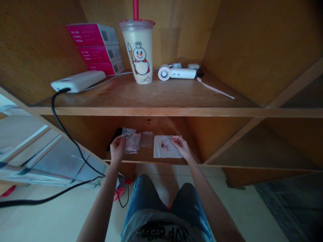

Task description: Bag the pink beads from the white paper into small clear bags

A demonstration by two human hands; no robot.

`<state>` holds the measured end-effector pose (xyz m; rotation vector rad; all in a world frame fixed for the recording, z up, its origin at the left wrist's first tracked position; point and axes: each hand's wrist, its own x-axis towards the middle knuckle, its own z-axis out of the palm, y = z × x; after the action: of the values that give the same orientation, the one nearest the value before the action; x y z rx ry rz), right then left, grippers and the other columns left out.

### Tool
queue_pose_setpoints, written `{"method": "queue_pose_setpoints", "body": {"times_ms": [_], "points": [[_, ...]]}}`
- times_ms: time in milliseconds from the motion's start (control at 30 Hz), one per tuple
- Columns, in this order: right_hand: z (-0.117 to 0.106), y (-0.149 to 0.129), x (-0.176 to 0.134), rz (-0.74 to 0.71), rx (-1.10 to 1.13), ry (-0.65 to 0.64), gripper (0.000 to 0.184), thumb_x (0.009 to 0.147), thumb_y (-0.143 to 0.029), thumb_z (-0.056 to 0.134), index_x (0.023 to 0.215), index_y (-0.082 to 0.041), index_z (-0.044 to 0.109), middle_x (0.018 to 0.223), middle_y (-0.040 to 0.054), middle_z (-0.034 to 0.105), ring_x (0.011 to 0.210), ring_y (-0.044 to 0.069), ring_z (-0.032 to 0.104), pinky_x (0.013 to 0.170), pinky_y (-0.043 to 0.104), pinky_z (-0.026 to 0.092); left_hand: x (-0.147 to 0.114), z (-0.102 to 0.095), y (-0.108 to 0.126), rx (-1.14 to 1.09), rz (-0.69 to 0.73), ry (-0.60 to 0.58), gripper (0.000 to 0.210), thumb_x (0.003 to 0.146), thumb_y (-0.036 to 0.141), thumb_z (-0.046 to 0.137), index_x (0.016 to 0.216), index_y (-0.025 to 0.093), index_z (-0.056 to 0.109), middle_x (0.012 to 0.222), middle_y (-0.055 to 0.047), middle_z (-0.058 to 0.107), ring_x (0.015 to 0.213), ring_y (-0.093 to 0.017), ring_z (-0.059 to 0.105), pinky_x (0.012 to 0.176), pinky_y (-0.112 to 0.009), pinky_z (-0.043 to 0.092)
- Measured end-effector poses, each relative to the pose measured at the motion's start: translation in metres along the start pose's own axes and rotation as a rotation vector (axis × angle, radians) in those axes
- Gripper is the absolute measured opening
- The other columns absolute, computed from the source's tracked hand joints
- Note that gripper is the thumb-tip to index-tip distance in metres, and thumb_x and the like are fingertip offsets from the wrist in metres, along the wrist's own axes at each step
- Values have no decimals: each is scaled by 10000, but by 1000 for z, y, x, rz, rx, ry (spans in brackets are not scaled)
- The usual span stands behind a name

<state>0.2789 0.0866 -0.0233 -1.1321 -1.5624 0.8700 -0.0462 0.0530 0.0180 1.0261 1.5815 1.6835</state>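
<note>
My left hand is on the lower shelf, its fingers closed on the edge of a clear plastic bag with small pinkish bits inside. Right beside that bag lies another flat clear bag. A white sheet is spread further right, with small pink and dark pieces on its middle. Over the sheet's right side is my right hand, thumb and fingertips pressed together. Whatever they pinch, if anything, is too small to make out. A black flat object lies partly hidden behind my left hand.
On the upper shelf stand a lidded drink cup with a red straw and stacked pink boxes. A white power bank with a black cable and a white handheld fan lie there too.
</note>
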Motion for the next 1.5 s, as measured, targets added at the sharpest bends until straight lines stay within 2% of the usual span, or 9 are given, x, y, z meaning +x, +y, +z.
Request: {"method": "queue_pose_setpoints", "body": {"times_ms": [167,400,533,700,800,967,1233,1500], "points": [[0,1,0,-3,9,-25,171,755,-329,569,880,-212,586,809,19,608,727,147,561,676,277,448,5,-1,-14,121,-29,-22,489,659,424,595,1031,107,566,663,-49,638,547,-145,574,492,-226,428],[-2,-4,-2,11,-12,-50,148,749,-316,573,862,-220,584,745,-2,573,692,142,543,634,261,436,2,1,-21,602,123,47,357,738,346,523,1051,179,559,780,-40,638,676,-166,598,579,-241,433],[-2,-6,-2,-1,-19,-53,143,753,-312,568,858,-217,584,759,4,578,695,143,539,651,269,434,-2,6,-21,695,217,60,410,752,315,519,1139,185,482,864,-45,628,727,-169,594,642,-267,450],[-1,-5,-1,17,-23,-68,130,751,-299,562,851,-217,578,762,0,573,701,138,538,647,263,431,-8,14,-21,767,347,53,455,758,417,523,1140,174,476,963,-79,591,851,-215,577,739,-324,455],[-1,-5,-2,22,-17,-66,132,745,-297,570,848,-214,579,765,-1,570,707,136,536,656,262,428,-15,18,-17,892,421,48,596,725,500,551,1199,156,440,1060,-124,558,973,-271,539,812,-366,425],[-1,-7,-2,10,-26,-66,127,755,-309,558,838,-216,581,767,3,580,710,141,540,658,268,428,-28,25,-6,1166,393,-15,775,686,591,545,1286,135,366,1183,-191,478,1032,-343,492,803,-414,401],[-1,-5,-1,22,-40,-77,130,746,-308,561,831,-212,586,810,13,609,717,143,553,668,274,436,-29,29,-2,1235,387,-45,635,740,456,523,1270,136,385,1216,-174,451,1023,-305,507,794,-390,405],[-1,-8,-1,34,-30,-72,118,743,-291,568,820,-204,594,805,11,618,724,138,561,687,275,440,-27,31,3,1251,391,-10,483,793,444,453,1171,145,482,1141,-147,508,967,-289,537,778,-374,400]]}}
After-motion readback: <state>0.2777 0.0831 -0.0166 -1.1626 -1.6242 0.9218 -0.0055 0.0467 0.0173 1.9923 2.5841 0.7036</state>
